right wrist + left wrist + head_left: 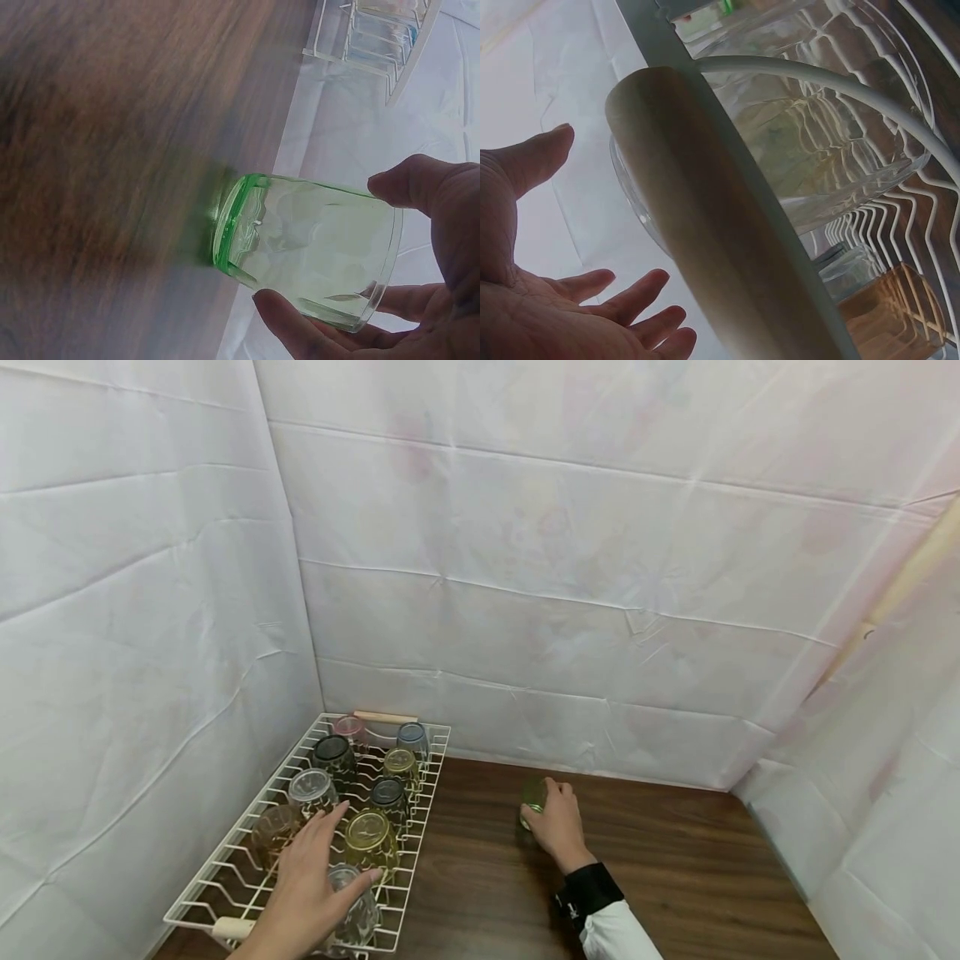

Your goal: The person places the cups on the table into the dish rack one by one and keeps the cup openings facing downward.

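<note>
My right hand (558, 827) holds a green glass (533, 802) between thumb and fingers, on the right of the wooden table. In the right wrist view the green glass (315, 240) has its thick base at the tabletop; whether it fully touches cannot be told. My left hand (307, 881) hovers with spread fingers over the near end of a white wire rack (405, 893). Beneath it a clear glass (358, 914) stands upside down, partly hidden by the hand. In the left wrist view nothing lies between the left fingers (634, 300).
Two rows of upturned glasses fill the rack, among them a yellow glass (371, 839), an amber glass (273, 831) and a blue glass (412, 737). Wooden handles (705, 210) sit at the rack's ends. White sheeting (525, 568) encloses the brown table (480, 877).
</note>
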Demonstrator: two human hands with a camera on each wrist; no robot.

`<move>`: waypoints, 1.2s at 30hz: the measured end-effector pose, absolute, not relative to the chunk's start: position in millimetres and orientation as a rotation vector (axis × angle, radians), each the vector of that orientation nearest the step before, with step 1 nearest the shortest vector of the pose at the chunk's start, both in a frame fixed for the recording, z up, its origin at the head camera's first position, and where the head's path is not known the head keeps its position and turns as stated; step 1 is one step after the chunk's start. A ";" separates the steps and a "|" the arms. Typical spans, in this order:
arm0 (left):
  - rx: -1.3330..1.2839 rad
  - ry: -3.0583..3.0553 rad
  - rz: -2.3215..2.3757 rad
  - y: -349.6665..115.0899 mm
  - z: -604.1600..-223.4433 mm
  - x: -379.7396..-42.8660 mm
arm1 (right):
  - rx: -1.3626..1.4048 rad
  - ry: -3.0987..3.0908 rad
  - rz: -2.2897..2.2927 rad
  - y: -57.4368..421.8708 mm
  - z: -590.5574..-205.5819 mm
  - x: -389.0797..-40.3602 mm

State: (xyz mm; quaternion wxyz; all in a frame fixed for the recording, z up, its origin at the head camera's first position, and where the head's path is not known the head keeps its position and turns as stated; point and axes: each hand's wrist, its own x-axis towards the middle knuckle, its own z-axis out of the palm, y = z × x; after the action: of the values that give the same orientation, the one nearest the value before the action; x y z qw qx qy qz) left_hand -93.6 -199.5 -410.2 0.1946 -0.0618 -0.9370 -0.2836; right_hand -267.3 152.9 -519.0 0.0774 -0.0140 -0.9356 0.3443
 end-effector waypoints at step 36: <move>-0.146 -2.686 -0.802 -191.7 -411.0 -97.8 | -0.104 -2.535 1.493 152.0 -513.0 -241.9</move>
State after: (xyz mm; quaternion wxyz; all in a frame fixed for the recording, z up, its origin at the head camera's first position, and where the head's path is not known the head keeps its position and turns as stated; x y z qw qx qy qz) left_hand -97.8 -191.7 -411.0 0.1664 -0.0513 -0.9435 -0.2819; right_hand -241.9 152.0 -513.0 0.0988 -0.0352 -0.8570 0.5045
